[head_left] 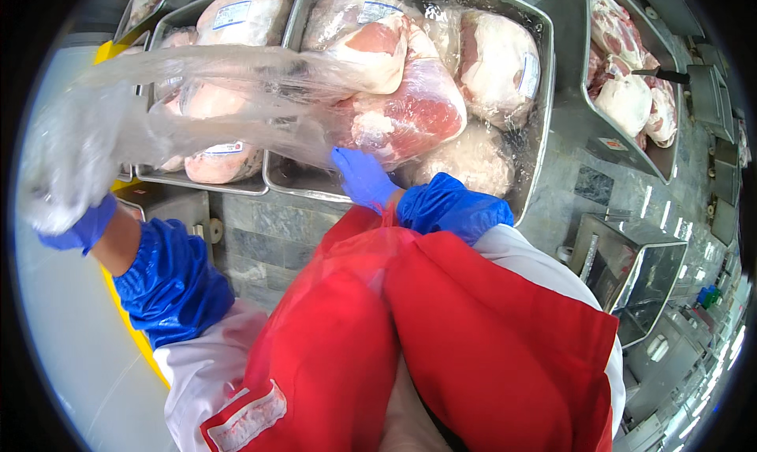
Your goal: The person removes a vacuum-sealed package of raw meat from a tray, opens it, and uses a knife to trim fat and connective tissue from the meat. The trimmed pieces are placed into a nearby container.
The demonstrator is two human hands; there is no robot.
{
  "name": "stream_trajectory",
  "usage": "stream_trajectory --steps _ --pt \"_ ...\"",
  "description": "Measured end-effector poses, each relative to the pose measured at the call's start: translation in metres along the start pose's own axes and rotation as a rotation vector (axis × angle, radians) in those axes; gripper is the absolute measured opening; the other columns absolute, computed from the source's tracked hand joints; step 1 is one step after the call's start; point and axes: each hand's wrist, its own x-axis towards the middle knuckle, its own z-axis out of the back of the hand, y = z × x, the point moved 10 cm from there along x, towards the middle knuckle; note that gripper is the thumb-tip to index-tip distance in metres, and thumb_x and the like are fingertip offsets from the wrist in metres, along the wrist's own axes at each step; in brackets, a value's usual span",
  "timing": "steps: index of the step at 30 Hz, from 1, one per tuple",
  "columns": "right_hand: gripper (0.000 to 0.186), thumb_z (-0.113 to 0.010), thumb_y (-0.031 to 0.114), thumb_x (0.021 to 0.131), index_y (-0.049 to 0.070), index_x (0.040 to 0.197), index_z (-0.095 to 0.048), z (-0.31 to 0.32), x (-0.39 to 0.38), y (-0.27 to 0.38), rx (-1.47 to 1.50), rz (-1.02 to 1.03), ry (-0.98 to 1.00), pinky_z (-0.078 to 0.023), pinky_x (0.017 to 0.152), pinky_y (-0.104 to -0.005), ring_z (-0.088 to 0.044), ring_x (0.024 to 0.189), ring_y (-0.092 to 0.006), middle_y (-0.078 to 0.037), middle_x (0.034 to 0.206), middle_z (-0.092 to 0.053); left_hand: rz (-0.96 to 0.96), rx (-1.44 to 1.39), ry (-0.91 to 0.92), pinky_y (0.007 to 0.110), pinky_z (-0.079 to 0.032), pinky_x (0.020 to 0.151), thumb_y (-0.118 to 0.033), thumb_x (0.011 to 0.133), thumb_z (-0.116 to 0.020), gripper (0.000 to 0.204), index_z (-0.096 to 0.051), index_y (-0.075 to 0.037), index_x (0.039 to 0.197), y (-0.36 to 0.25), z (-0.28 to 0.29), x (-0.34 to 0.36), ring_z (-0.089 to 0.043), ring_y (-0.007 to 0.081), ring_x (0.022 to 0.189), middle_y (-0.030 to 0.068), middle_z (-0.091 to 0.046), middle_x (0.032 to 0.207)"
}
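A clear plastic bag [229, 97] stretches across from the left to a large raw cut of meat [410, 109] with pink flesh and white fat. Far to the left, my blue-gloved left hand [83, 225] is closed on the bunched end of the bag, which partly hides the fingers. My right hand [364, 180], also in a blue glove, is at the near side of the meat. Its fingers look stretched out against the bag's edge and the meat; their tips are partly hidden. The meat lies on other wrapped cuts in a metal tub [544, 128].
Another metal tub [260, 185] with labelled, wrapped cuts stands on the left. At the right, a deep metal bin [666, 164] holds bare meat and a dark-handled knife [666, 75]. Below it is an open metal container [631, 282]. A yellow-edged white surface [79, 326] runs along my left.
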Motion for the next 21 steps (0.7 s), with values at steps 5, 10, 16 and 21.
stream_trajectory --steps 5,10,16,21 --pt "0.019 -0.053 0.013 0.075 0.003 0.091 -0.052 0.020 0.018 -0.052 0.258 -0.352 -0.034 -0.043 0.073 -0.0429 -0.055 0.079 -0.0319 -0.016 0.086 -0.056 -0.031 -0.141 -0.019 0.033 -0.048 0.079 -0.013 0.081 -0.057 0.030 -0.054 0.001 0.107 -0.013 0.045 0.035 -0.058 0.0215 0.089 0.0128 -0.059 0.101" --pt "0.017 -0.053 0.014 0.078 0.003 0.091 -0.055 0.156 -0.005 -0.102 0.452 -0.363 -0.422 -0.043 0.073 -0.0338 -0.054 0.074 -0.0266 -0.012 0.079 -0.053 0.012 -0.197 0.043 0.033 -0.049 0.078 -0.012 0.082 -0.056 0.028 -0.055 0.000 0.107 -0.003 0.027 0.042 -0.059 0.0215 0.087 0.0127 -0.060 0.099" --pt "0.022 -0.052 0.016 0.079 -0.001 0.092 -0.056 0.176 0.103 -0.001 0.954 0.008 -0.249 -0.046 0.066 -0.0339 -0.056 0.069 -0.0284 -0.014 0.078 -0.058 0.363 -0.419 0.259 0.033 -0.048 0.077 -0.008 0.083 -0.052 0.023 -0.059 0.001 0.103 0.060 -0.037 -0.028 -0.059 0.0200 0.085 0.0109 -0.061 0.096" --pt "0.041 -0.058 0.019 0.073 0.003 0.111 -0.050 0.130 0.140 0.065 0.213 0.056 -0.065 -0.045 0.076 -0.0397 -0.054 0.089 -0.0365 -0.020 0.096 -0.056 0.531 -0.282 0.445 0.027 -0.044 0.079 -0.005 0.085 -0.043 0.025 -0.058 0.002 0.104 0.088 -0.081 -0.121 -0.055 0.0155 0.088 0.0075 -0.059 0.097"
